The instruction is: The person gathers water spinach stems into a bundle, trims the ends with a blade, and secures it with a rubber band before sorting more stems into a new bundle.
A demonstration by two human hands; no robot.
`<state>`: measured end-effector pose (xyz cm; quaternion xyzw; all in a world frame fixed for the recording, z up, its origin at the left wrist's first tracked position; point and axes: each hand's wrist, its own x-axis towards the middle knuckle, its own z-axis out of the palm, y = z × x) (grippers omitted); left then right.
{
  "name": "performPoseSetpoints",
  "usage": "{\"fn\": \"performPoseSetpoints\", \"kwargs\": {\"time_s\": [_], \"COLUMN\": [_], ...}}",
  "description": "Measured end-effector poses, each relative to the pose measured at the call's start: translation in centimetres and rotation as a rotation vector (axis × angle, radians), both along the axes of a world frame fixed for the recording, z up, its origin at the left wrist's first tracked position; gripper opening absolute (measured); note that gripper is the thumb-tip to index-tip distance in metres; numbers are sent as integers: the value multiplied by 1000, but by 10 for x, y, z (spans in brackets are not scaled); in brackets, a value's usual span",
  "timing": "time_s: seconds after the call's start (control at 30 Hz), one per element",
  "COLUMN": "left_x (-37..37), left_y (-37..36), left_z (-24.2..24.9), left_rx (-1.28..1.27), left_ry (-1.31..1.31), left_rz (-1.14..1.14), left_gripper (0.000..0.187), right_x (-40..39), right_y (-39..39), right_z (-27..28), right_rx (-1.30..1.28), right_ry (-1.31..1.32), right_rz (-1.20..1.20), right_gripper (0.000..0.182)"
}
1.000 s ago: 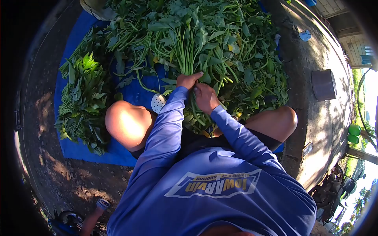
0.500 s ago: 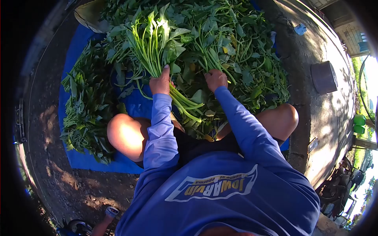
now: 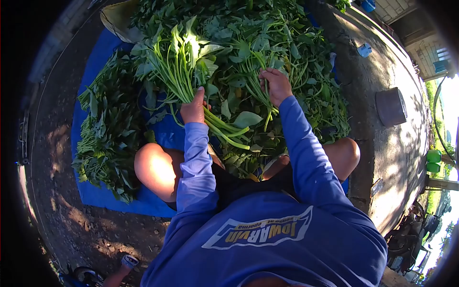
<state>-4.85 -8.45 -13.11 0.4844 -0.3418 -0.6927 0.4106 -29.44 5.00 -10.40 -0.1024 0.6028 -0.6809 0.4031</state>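
Observation:
My left hand point(image 3: 193, 109) is wrapped round the stems of a bunch of leafy greens point(image 3: 179, 67), which looks like water spinach. Its leaves point away from me, and the cut stem ends stick out below my fist toward my lap. To the right, my right hand point(image 3: 277, 87) is closed, fingers curled and thumb side up, over long green stems point(image 3: 256, 88) at the edge of the big heap. Whatever lies between those fingers is hidden. Loose greens point(image 3: 306, 62) are heaped in front of both hands.
Stacked bundles of greens point(image 3: 112, 124) lie to my left on a blue tarp point(image 3: 119, 203). A pale sack point(image 3: 119, 21) is at the far left. On the concrete at right stand a dark metal pot point(image 3: 391, 107) and green containers point(image 3: 433, 161). Another person's arm point(image 3: 117, 276) shows at lower left.
My right hand has lifted away from the low stems, moving up and slightly right, and turned so its curled fingers show. My left hand keeps the bunch, shifted slightly down in view.

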Motion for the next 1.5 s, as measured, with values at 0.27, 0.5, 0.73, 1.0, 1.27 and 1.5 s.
{"fn": "performPoseSetpoints", "kwargs": {"time_s": [0.27,0.5,0.73,1.0,1.27,1.5], "left_x": [-18,-67,-65,-68,-57,-15], "left_y": [28,57,73,81,65,-3], "left_z": [22,-25,-26,-33,-26,1], "left_rx": [44,39,-101,-136,89,-236], "left_ry": [24,-30,-130,51,38,-43], "left_rz": [-232,-311,-409,-335,-324,-19], "left_gripper": [35,31,48,37,25,35], "right_x": [24,69,119,128,151,126], "right_y": [58,58,59,58,74,121], "right_z": [108,88,3,5,37,82], "right_rx": [-188,63,295,287,36,123], "right_ry": [314,1049,902,1043,1179,978], "right_rz": [-424,-378,-6,110,336,873], "right_gripper": [24,19,27,17,14,26]}}
